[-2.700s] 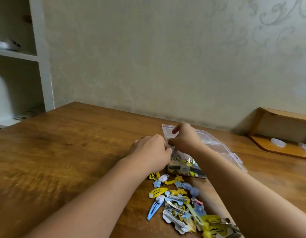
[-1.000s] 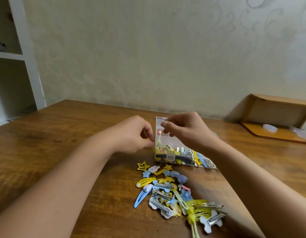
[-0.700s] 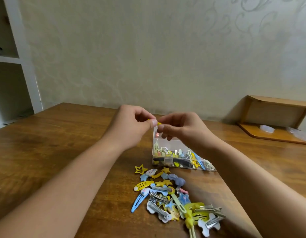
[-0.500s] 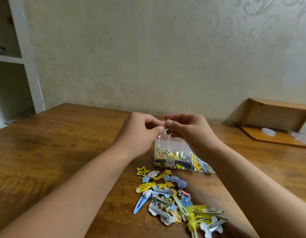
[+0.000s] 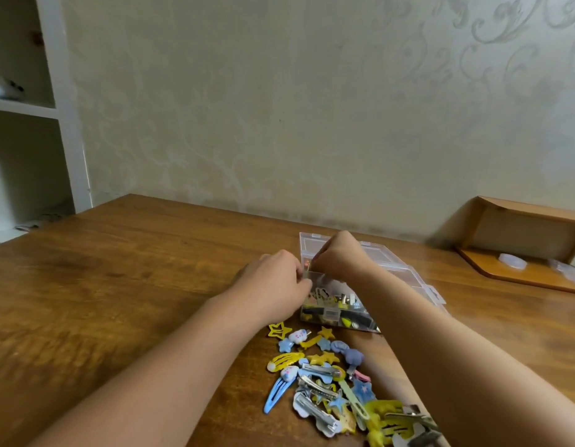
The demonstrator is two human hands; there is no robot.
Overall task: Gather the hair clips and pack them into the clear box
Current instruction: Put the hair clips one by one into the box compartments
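soft, dim indoor light; the wall (image 5: 279, 108) looks greenish. the counter (image 5: 102, 285) shows a mild sheen. edges bend from the wide lens, and details are slightly blurred.

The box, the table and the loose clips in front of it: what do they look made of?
The box looks like clear, glossy hard plastic: the clips inside and the table show through it. The table looks like brown varnished wood, with visible grain and a soft sheen. The loose clips seem mixed: shiny silver metal bars, and yellow and blue pieces that could be painted metal or plastic.
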